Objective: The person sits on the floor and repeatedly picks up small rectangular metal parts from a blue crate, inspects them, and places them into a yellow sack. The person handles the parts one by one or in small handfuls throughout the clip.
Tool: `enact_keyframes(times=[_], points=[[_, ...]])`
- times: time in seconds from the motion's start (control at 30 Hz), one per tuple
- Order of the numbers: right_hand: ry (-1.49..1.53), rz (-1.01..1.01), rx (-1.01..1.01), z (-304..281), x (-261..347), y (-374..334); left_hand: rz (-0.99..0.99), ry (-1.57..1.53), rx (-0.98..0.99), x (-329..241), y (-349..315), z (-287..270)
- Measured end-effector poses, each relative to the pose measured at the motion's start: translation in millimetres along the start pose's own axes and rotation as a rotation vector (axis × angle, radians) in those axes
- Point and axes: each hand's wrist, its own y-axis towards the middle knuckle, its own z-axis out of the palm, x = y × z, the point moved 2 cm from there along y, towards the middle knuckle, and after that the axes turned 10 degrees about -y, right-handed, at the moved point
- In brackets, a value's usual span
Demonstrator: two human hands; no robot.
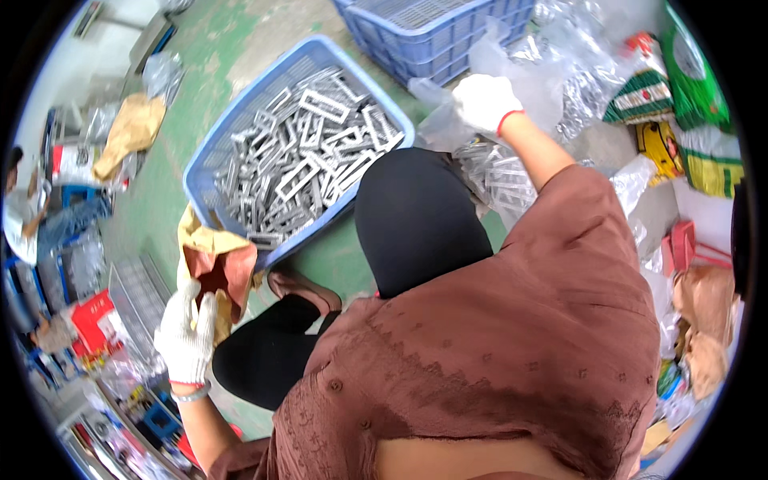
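My left hand (188, 336), in a white knitted glove with a bracelet at the wrist, is beside the mouth of a tan sack (210, 240) with a reddish inside. Its fingers are apart, and whether they touch the sack's edge is hard to tell. My right hand (486, 104), also gloved in white, is closed on a clear plastic bag (448, 128); the fingertips are hidden. Below that hand, grey slotted pieces (506, 180) show through clear plastic. Between my hands, a blue plastic basket (194, 172) holds many loose grey rectangular frame-like pieces (308, 152).
Another blue crate (436, 48) stands farther off, with crumpled clear plastic (588, 88) to its right. Green and yellow sacks (696, 88) line the right side. A red stool (684, 246) is at the right. Far left, a person (28, 212) sits near shelves.
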Motion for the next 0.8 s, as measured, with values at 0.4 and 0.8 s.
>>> enact_keyframes(times=[0.4,0.8], points=[[0.026,-0.005,-0.025,19,14,48,0.083,-0.026,0.018,-13,18,25],[-0.111,-0.05,-0.085,-37,55,53,0.103,-0.307,-0.05,-29,35,77]])
